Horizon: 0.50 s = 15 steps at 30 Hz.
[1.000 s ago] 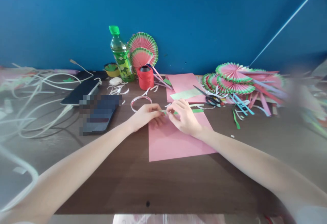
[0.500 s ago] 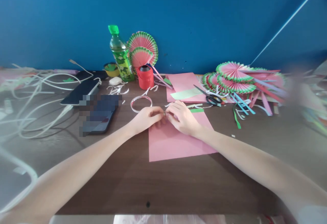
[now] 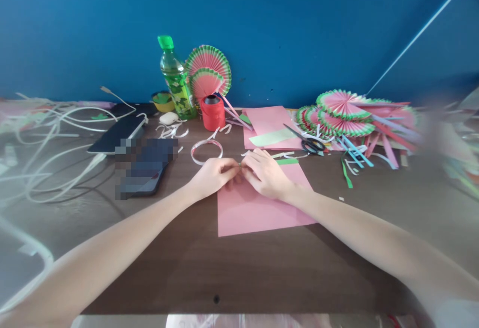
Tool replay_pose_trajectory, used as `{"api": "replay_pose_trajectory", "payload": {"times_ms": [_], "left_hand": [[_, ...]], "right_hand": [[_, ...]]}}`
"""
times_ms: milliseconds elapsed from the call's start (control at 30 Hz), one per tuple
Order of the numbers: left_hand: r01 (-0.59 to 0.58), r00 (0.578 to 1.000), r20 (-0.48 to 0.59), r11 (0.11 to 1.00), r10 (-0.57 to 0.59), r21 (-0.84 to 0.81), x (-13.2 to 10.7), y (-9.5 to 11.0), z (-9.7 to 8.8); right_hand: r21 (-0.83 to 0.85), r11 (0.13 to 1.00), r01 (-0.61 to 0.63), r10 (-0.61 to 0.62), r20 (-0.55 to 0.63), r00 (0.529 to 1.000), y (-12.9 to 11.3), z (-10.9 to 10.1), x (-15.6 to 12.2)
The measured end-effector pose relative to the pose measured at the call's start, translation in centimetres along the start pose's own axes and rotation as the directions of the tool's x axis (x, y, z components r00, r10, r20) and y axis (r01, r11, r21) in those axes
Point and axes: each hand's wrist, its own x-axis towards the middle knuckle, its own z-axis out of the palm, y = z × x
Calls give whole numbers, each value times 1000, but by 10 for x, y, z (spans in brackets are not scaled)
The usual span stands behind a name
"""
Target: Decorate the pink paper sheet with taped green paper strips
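Note:
A pink paper sheet (image 3: pixel 258 208) lies flat on the brown table (image 3: pixel 232 268) in front of me. My left hand (image 3: pixel 213 176) and my right hand (image 3: pixel 265 173) meet over its far edge, fingertips pinched together on a thin green paper strip (image 3: pixel 287 161) that runs along that edge. Both hands are closed in a pinch. A roll of clear tape (image 3: pixel 206 150) lies just beyond my left hand.
A phone (image 3: pixel 144 168) and a tablet (image 3: pixel 116 134) lie at the left among white cables (image 3: pixel 56 168). At the back stand a green bottle (image 3: pixel 175 80), a red ribbon spool (image 3: pixel 213 112) and paper fans (image 3: pixel 208 71). Scissors (image 3: pixel 307 141), more pink paper (image 3: pixel 271 124) and a fan pile (image 3: pixel 344 113) sit at the right.
My two hands have drawn closer together along the green strip at the sheet's far edge; the right hand slid left. Nothing else on the table has moved.

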Motion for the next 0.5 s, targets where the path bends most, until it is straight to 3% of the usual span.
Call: {"api": "replay_pose_trajectory", "payload": {"times_ms": [500], "left_hand": [[19, 999, 27, 998, -17, -60, 1, 0, -1]], "right_hand": [[62, 998, -3, 3, -4, 1000, 0, 0, 0]]}}
